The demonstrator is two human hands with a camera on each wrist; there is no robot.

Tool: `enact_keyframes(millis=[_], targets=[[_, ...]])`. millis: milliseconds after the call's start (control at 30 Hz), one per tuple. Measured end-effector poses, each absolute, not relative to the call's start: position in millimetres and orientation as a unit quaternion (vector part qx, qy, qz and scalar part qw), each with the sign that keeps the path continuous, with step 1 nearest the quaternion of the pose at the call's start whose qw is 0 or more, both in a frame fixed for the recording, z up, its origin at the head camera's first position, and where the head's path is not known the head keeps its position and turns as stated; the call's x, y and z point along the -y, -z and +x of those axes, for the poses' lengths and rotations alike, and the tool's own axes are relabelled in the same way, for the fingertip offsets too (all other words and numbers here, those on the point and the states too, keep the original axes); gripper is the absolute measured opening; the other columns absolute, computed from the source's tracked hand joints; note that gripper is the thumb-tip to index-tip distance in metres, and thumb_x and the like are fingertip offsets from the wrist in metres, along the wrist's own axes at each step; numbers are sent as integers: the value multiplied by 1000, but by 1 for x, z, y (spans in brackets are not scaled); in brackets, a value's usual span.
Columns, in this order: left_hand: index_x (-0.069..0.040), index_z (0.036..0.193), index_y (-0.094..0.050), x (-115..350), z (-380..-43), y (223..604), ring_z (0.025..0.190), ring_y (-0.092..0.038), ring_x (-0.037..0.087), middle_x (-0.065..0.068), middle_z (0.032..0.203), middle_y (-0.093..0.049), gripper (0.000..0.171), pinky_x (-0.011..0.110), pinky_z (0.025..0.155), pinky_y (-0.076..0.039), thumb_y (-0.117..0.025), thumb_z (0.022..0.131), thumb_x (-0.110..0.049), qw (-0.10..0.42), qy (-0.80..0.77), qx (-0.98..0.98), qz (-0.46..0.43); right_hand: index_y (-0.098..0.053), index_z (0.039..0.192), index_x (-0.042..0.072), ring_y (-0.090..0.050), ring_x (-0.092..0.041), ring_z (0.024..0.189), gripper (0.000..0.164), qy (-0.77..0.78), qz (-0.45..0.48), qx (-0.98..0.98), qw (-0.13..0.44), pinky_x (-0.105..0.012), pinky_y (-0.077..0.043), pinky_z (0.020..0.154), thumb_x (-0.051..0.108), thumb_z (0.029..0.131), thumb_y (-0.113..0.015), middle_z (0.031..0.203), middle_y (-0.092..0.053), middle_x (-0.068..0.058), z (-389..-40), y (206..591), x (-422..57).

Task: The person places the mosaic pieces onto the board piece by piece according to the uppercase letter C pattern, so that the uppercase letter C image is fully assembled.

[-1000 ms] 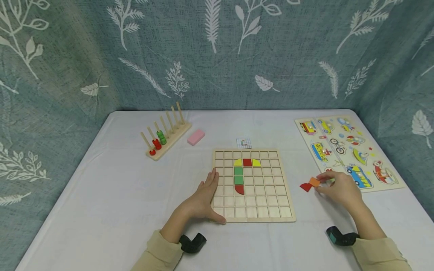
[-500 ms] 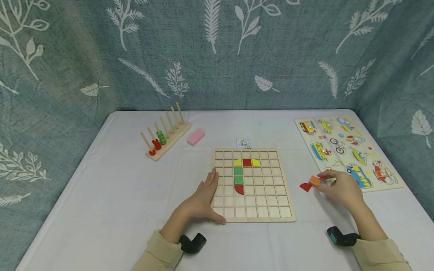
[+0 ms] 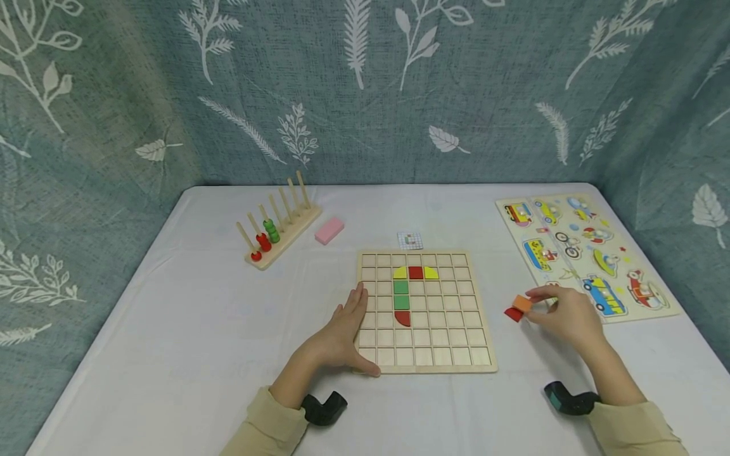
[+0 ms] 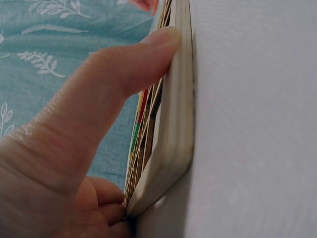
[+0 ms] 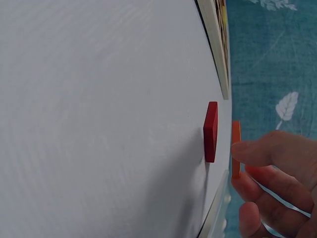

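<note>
A wooden grid board [image 3: 450, 323] lies in the middle of the table. Set in its cells are yellow quarter-round tiles [image 3: 431, 273], a red square tile [image 3: 416, 273], green square tiles [image 3: 402, 295] and a red quarter-round tile [image 3: 402, 318]. My left hand [image 3: 342, 332] rests along the board's left edge, fingers straight, thumb [image 4: 124, 69] on the near rim. To the right of the board, my right hand [image 3: 570, 316] pinches an orange square tile [image 3: 521, 304] between thumb and finger, raised above the table. A loose red tile [image 3: 514, 314] lies just below it, partly covered in the head view.
A peg stand [image 3: 285, 237] with red and green beads stands at back left, beside a pink block [image 3: 329, 230]. A small pattern card [image 3: 410, 240] lies behind the board. A vehicle picture puzzle [image 3: 582, 253] is at the right, close to the right hand.
My right hand has shifted slightly left with the orange tile, which now overlaps more of the loose red tile in view. The left hand and the board stay in place.
</note>
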State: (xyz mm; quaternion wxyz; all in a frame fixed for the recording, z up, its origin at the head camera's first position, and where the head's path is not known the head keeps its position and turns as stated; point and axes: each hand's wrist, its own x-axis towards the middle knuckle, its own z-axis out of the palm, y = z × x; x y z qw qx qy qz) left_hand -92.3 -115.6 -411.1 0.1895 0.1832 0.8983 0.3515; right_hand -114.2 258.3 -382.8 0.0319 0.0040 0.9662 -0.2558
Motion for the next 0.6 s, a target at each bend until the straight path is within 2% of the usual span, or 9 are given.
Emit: enact_keyframes(millis=[600], targets=[[5,144,-3,115,-92,410,138,7,23,15,152,6,132,45,110,-5,-90,50,-31,191,-355,-898,179,-67,102,2,-44,-18,59,35,258,-19,-966,26,-28,-32,49,13,70,-77,84,-64,-8,-112,381,-235]])
